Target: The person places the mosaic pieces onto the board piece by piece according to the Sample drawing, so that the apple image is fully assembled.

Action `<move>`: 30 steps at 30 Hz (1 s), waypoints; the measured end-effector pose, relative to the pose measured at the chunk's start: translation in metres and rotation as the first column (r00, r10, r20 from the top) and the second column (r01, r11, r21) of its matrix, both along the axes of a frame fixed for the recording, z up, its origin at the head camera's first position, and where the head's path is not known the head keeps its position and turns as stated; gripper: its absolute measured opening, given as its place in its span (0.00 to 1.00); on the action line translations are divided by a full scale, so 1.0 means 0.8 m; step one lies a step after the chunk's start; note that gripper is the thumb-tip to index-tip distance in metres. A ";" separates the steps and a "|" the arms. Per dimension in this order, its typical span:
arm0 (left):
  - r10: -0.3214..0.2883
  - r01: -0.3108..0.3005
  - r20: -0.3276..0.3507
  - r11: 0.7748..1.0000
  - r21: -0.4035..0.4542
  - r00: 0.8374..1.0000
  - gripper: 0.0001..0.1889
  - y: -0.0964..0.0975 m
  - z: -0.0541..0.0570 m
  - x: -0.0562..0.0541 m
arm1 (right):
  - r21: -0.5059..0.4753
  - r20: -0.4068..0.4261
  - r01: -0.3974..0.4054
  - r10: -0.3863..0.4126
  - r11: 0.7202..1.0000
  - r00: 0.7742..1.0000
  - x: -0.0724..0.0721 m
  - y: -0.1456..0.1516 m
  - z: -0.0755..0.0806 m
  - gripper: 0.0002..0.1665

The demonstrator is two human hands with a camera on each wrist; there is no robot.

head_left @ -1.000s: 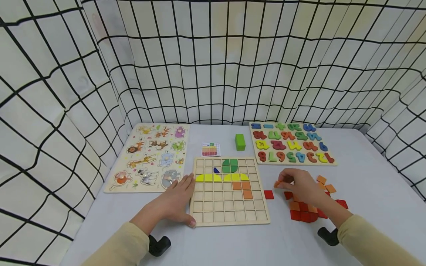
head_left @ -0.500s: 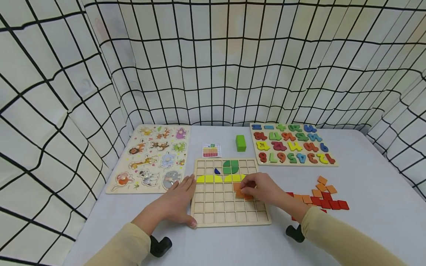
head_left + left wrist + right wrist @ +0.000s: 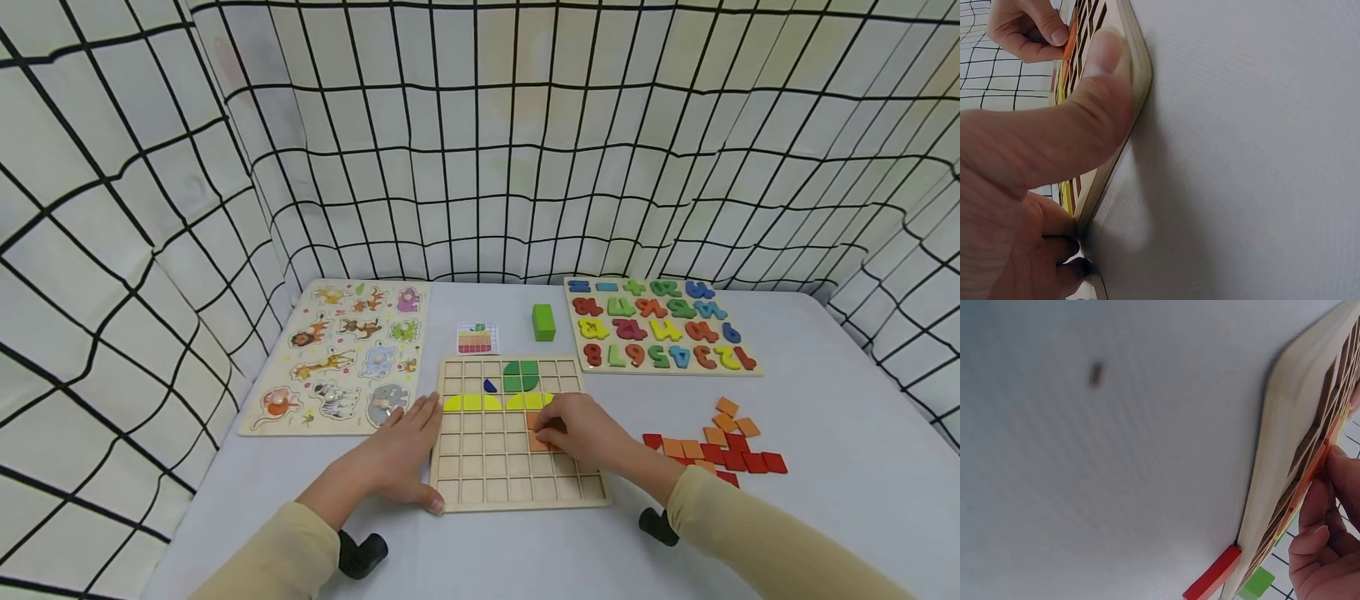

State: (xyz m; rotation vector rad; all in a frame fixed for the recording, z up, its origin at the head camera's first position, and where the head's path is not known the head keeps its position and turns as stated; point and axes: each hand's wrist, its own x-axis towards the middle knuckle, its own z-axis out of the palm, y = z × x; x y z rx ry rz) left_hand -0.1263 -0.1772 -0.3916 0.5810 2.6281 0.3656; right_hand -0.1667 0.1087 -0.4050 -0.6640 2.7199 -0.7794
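Observation:
A wooden grid board (image 3: pixel 480 468) lies in front of me with green, yellow, blue and orange pieces on it. My left hand (image 3: pixel 399 457) rests along its left edge, fingers extended; in the left wrist view the thumb (image 3: pixel 1104 59) presses on the board's corner. Over the right half of the grid, my right hand (image 3: pixel 583 429) pinches an orange square tile (image 3: pixel 537 442) at a cell below another orange tile (image 3: pixel 533 419). The right wrist view shows its fingertips (image 3: pixel 1317 494) touching orange. That hand hides other cells.
Loose red and orange tiles (image 3: pixel 712 452) lie right of the board. One red tile (image 3: pixel 1213 575) touches the board's edge. Behind stand a pattern card (image 3: pixel 477 339), green block (image 3: pixel 543 323) and number puzzle (image 3: pixel 663 333). An animal puzzle (image 3: pixel 352 358) lies left. Black netting surrounds the table.
My right hand has carried an orange tile leftward from beside the loose tiles onto the board, then shifted slightly over the cell. The left hand stays at the board's edge.

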 end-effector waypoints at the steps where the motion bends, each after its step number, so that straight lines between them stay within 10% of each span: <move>1: 0.000 0.000 0.000 1.000 0.000 1.000 0.67 0.000 0.000 0.000 | 0.008 -0.012 -0.007 0.007 1.000 1.000 0.000 0.000 0.000 0.02; 12: -0.002 0.002 0.000 1.000 0.008 1.000 0.67 0.000 -0.001 0.000 | -0.044 0.019 0.088 -0.087 0.995 0.996 -0.002 0.027 0.007 0.02; 23: 0.002 -0.002 0.006 1.000 0.002 1.000 0.67 -0.002 0.005 0.002 | 0.052 -0.059 0.360 -0.357 0.931 0.932 -0.024 0.198 0.011 0.14; 30: 0.005 -0.005 0.011 1.000 0.012 1.000 0.67 -0.002 0.007 0.003 | 0.217 0.066 0.400 -0.422 0.891 0.904 -0.036 0.273 0.015 0.24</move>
